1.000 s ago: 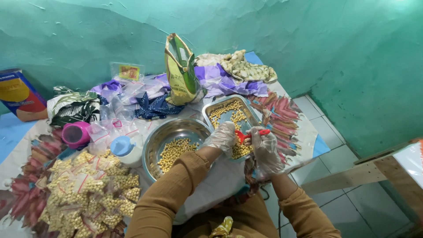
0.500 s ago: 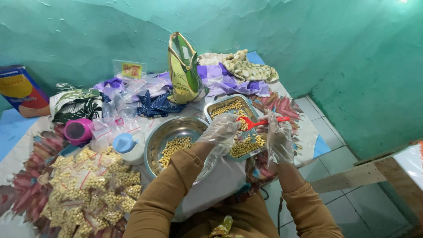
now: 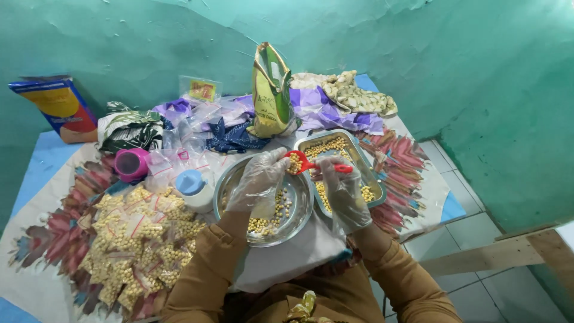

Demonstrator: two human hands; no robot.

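While both hands work in the middle of the frame, things crowd them on most sides. A pile of small filled bags [image 3: 134,239] lies at the lower left, and a blue-lidded tub [image 3: 192,186] sits just beside the round metal bowl [image 3: 239,179]. A tall green and gold bag [image 3: 270,90] stands at the top middle. On the right, the cloth [image 3: 418,197] ends near the tiled floor [image 3: 478,239], where there is more open room.

Half a second ago the red scoop [image 3: 308,162] was over the square metal tray [image 3: 359,157]. Now it has moved left, and its cup hangs at the edge of the round bowl. The left hand has come closer to it too.

The right hand [image 3: 344,191], in a clear glove, is closed around the scoop's handle. The scoop is full of yellow beans [image 3: 294,164]. The left hand [image 3: 260,179], also gloved, is curled loosely, with its fingertips touching the scoop's cup. I cannot tell if it holds a little bag.
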